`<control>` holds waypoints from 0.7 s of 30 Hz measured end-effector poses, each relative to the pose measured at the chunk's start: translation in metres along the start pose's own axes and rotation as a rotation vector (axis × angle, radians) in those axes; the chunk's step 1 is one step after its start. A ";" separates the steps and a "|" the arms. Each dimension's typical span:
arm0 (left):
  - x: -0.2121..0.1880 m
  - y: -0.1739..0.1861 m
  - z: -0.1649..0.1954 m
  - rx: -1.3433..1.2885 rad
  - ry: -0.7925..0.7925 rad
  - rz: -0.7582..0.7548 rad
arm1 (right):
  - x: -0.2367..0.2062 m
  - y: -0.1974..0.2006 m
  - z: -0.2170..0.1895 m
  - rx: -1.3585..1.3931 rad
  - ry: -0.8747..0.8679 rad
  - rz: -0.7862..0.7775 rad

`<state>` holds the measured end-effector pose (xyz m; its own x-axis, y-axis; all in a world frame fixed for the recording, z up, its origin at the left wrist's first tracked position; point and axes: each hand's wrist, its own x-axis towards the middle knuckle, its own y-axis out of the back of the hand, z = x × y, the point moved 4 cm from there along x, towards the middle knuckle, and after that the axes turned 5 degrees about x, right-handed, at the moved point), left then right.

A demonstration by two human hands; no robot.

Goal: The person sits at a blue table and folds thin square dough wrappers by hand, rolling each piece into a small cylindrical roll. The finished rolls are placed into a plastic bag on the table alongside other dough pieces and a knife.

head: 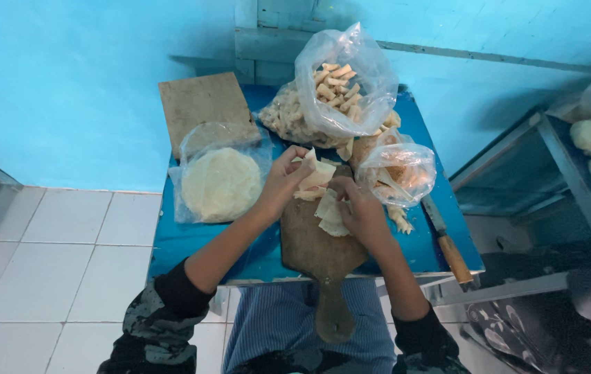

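- While pale dough pieces [317, 176] are pinched by the left hand [283, 181], more are pressed under the right hand [359, 208].
- Rolled pieces are held in a clear bag [340, 79].

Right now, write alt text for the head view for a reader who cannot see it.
Seen from above, a left hand and right hand handle pale dough pieces over a wooden paddle board on a small blue table. Around them: bagged round wrappers, bagged rolled snacks, a knife.
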<state>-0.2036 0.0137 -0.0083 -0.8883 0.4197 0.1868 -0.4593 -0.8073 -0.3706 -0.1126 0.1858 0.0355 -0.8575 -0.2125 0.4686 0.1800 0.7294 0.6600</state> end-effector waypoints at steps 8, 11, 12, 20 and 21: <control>0.003 -0.002 -0.005 0.192 -0.070 -0.094 | 0.009 -0.004 0.017 0.182 -0.057 0.100; -0.001 -0.013 -0.006 0.174 0.036 -0.253 | 0.009 0.008 0.020 0.796 -0.131 0.157; -0.006 -0.016 -0.007 0.170 0.060 -0.311 | 0.006 0.009 0.019 0.856 -0.195 0.079; -0.018 -0.027 -0.011 0.654 -0.074 -0.261 | -0.017 0.025 0.015 0.788 -0.176 0.100; -0.018 -0.026 -0.014 0.647 0.003 -0.240 | -0.018 0.025 0.014 0.785 -0.168 0.066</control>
<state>-0.1760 0.0332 -0.0152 -0.7622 0.6179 0.1930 -0.5544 -0.7770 0.2981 -0.1000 0.2169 0.0353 -0.9290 -0.0977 0.3570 -0.1047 0.9945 -0.0002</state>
